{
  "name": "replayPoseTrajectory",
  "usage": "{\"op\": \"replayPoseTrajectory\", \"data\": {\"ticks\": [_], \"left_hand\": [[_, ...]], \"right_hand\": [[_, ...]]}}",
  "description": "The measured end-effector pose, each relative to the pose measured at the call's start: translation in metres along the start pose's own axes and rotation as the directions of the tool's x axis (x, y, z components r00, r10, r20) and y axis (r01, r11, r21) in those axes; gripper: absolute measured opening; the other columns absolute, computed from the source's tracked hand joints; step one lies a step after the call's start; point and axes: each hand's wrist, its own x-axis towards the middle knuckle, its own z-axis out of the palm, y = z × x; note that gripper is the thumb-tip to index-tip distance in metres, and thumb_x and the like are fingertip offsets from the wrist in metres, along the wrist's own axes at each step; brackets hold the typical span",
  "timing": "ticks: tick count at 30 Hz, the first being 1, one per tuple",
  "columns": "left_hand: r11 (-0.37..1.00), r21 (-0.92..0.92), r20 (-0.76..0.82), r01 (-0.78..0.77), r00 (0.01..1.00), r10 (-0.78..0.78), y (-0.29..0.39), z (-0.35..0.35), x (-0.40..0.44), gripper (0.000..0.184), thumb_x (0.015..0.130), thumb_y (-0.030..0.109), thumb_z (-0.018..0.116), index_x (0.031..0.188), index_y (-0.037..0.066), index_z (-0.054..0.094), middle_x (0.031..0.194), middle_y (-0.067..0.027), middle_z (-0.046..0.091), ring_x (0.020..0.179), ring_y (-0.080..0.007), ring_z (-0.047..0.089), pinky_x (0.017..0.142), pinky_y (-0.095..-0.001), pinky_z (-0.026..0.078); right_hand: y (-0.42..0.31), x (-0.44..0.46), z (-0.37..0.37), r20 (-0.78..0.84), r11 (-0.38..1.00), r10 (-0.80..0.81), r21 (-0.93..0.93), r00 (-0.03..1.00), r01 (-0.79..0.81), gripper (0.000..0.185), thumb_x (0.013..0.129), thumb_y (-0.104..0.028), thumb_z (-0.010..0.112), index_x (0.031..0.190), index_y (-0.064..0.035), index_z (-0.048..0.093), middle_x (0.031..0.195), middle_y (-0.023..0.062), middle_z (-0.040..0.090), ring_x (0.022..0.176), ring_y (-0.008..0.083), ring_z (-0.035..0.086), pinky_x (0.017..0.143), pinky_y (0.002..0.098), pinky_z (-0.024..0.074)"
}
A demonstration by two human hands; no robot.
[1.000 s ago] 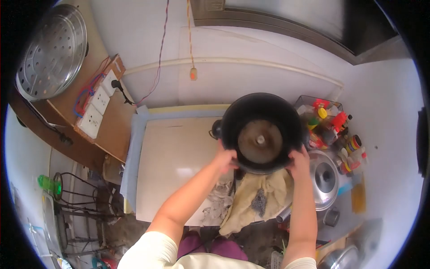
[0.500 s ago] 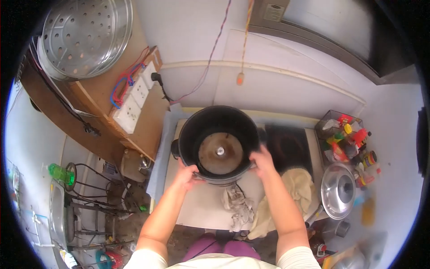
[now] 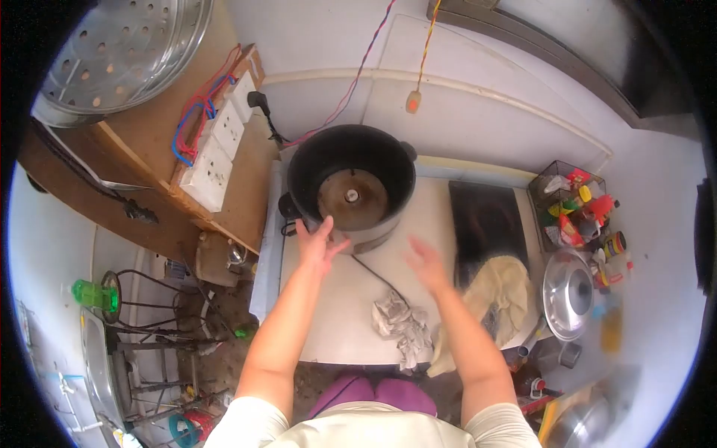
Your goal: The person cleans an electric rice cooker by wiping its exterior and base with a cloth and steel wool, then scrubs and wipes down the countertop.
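A rice cooker body point(image 3: 377, 214) with a black inside stands at the back left of the white tabletop point(image 3: 336, 321). Its round heating plate point(image 3: 366, 205), brownish with a small metal knob in the middle, shows at the bottom. My left hand point(image 3: 317, 245) is at the cooker's near left side, fingers spread; whether they touch it I cannot tell. Apart from the cooker, my right hand point(image 3: 426, 263) hovers over the tabletop, open and slightly blurred. A dark cord point(image 3: 379, 276) runs from the cooker towards a crumpled grey-white rag point(image 3: 399, 317).
Right of the cooker lies a black cooktop point(image 3: 487, 228), with a yellowish cloth point(image 3: 502, 295) over its near end. A metal lid point(image 3: 569, 295) and a wire basket point(image 3: 549, 216) of bottles are at the right. A socket strip point(image 3: 216, 160) is on the wooden cabinet at left.
The cooker has moved back and to the left on the tabletop. My right hand has let go of its side and drawn away; my left hand's fingers have spread.
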Motion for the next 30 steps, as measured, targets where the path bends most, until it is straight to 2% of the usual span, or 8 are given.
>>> {"op": "replayPoseTrajectory", "data": {"ticks": [4,7,10,12,16,19,23,30], "left_hand": [[0.993,0.024,-0.057,-0.113,0.992,0.114,-0.038,-0.024,0.007,0.084,0.082,0.015,0.065,0.141,0.018,0.006,0.138,-0.0167,0.026,0.122,-0.0341,0.036,0.083,-0.0496,0.051],[0.960,0.250,0.042,-0.127,0.992,0.120,-0.120,-0.073,0.009,0.064,0.084,0.013,0.060,0.137,0.017,0.025,0.135,-0.0124,0.035,0.119,-0.0292,0.042,0.080,-0.0418,0.051],[0.475,0.769,0.447,-0.429,0.891,0.082,-0.149,-0.064,-0.020,0.044,0.079,0.001,0.054,0.121,0.013,0.049,0.120,-0.0111,0.053,0.105,-0.0264,0.056,0.080,-0.0312,0.050],[0.122,0.678,0.722,-0.725,0.688,0.078,-0.167,-0.059,-0.017,0.035,0.084,0.011,0.051,0.119,0.012,0.051,0.126,-0.0127,0.050,0.111,-0.0298,0.053,0.084,-0.0333,0.048],[-0.150,0.733,0.636,-0.663,0.747,-0.192,-0.187,-0.037,-0.008,0.040,0.081,0.005,0.046,0.119,0.018,0.053,0.130,-0.0115,0.047,0.107,-0.0303,0.054,0.083,-0.0375,0.047],[-0.044,0.962,0.245,-0.271,0.919,-0.309,-0.191,-0.021,-0.002,0.031,0.080,0.008,0.050,0.111,0.013,0.054,0.115,-0.0132,0.056,0.098,-0.0311,0.057,0.078,-0.0393,0.048],[-0.354,0.686,0.582,-0.636,0.771,-0.256,-0.179,-0.041,-0.022,0.011,0.079,0.014,0.054,0.086,0.007,0.059,0.092,-0.0120,0.058,0.086,-0.0302,0.059,0.071,-0.0398,0.048],[-0.340,0.554,0.778,-0.760,0.618,-0.115,-0.066,-0.120,-0.054,0.017,0.075,0.020,0.061,0.069,0.005,0.056,0.081,-0.0098,0.053,0.082,-0.0295,0.055,0.072,-0.0399,0.045]], "right_hand": [[0.019,-0.119,0.030,0.227,0.775,0.138,-0.631,0.964,0.038,0.067,0.068,-0.047,0.069,0.128,-0.0287,0.048,0.136,0.0197,0.037,0.128,0.0363,0.030,0.101,0.0557,0.0252],[0.028,-0.163,0.053,0.165,0.605,0.137,-0.794,0.977,0.049,0.068,0.065,-0.047,0.070,0.128,-0.0337,0.048,0.141,0.0180,0.030,0.132,0.0348,0.023,0.101,0.0613,0.0170],[0.078,-0.164,0.065,0.068,0.662,-0.041,-0.746,0.997,0.078,0.044,0.068,-0.027,0.067,0.111,-0.0245,0.058,0.133,0.0120,0.040,0.128,0.0302,0.031,0.098,0.0597,0.0205],[0.087,-0.161,0.060,0.038,0.714,-0.067,-0.696,0.997,0.074,0.035,0.068,-0.017,0.064,0.103,-0.0178,0.059,0.125,0.0099,0.046,0.122,0.0295,0.037,0.096,0.0564,0.0254],[0.093,-0.149,0.042,-0.128,0.916,-0.084,-0.399,0.988,0.026,0.029,0.068,-0.003,0.058,0.097,-0.0069,0.056,0.106,0.0102,0.056,0.103,0.0296,0.051,0.087,0.0431,0.0381],[0.070,-0.152,0.024,-0.266,0.988,0.124,-0.059,0.956,-0.145,0.028,0.072,0.000,0.055,0.100,-0.0036,0.052,0.097,0.0128,0.058,0.092,0.0282,0.056,0.080,0.0342,0.0430],[0.091,-0.141,0.003,-0.416,0.973,0.197,0.197,0.888,-0.123,0.028,0.077,0.000,0.054,0.104,-0.0022,0.048,0.091,0.0144,0.056,0.087,0.0236,0.056,0.078,0.0299,0.0430],[0.101,-0.077,-0.005,-0.279,0.888,-0.020,-0.446,0.960,-0.111,0.044,0.078,-0.009,0.056,0.122,-0.0094,0.050,0.114,0.0179,0.051,0.091,0.0340,0.054,0.083,0.0423,0.0435]]}}
